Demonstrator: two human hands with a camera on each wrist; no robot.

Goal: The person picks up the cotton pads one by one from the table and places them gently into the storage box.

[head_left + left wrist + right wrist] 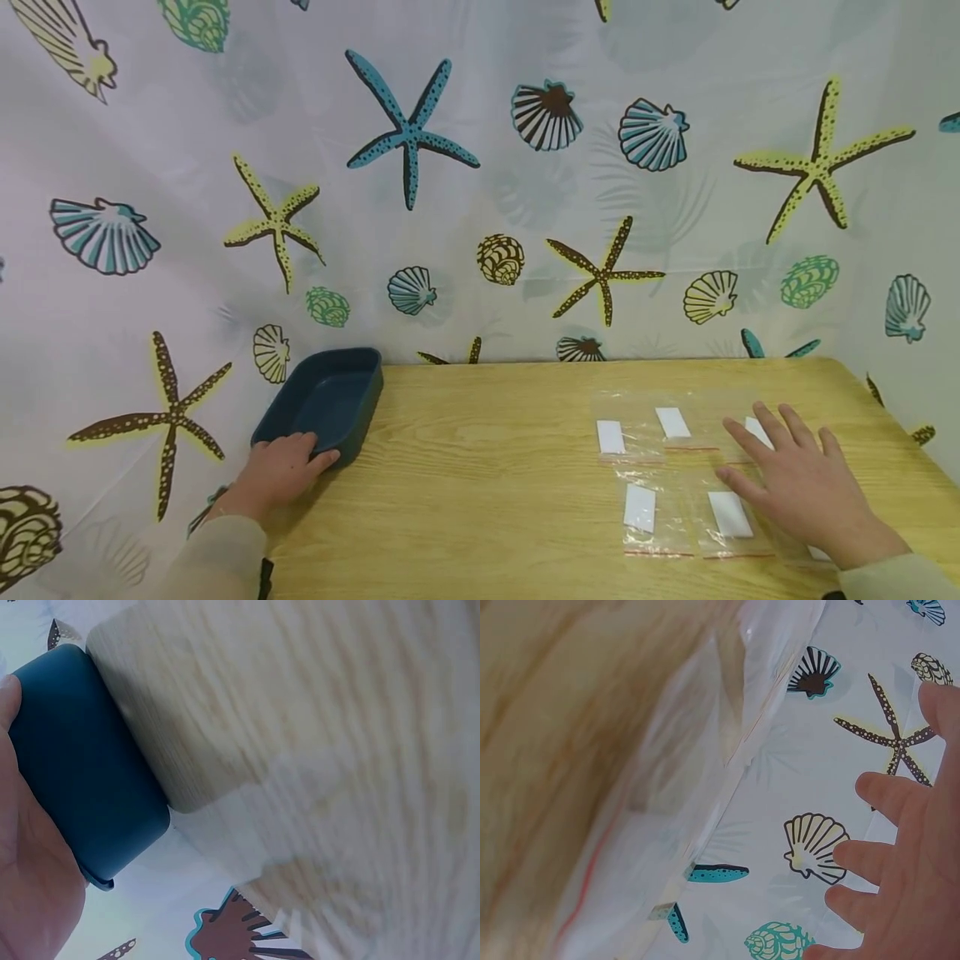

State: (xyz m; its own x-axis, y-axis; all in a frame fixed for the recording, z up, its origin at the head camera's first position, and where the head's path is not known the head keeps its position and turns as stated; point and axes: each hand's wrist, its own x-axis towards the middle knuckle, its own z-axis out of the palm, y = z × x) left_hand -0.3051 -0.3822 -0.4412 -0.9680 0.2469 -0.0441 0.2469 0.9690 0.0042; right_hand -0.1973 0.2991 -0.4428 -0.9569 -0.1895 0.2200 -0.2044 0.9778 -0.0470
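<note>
Though contact unclear, hand [808, 490] over bags [667, 512]

perhaps a home, the room itself hidden: a wood-grain table [487, 467] stands by hanging cloth [450, 237] printed with starfish [410, 132] and shells [547, 117].

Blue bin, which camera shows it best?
The head view: the blue bin shows its open top and inside, though the left hand covers part of its near rim. The left wrist view shows only outer surface; the right wrist view shows none of it.
</note>
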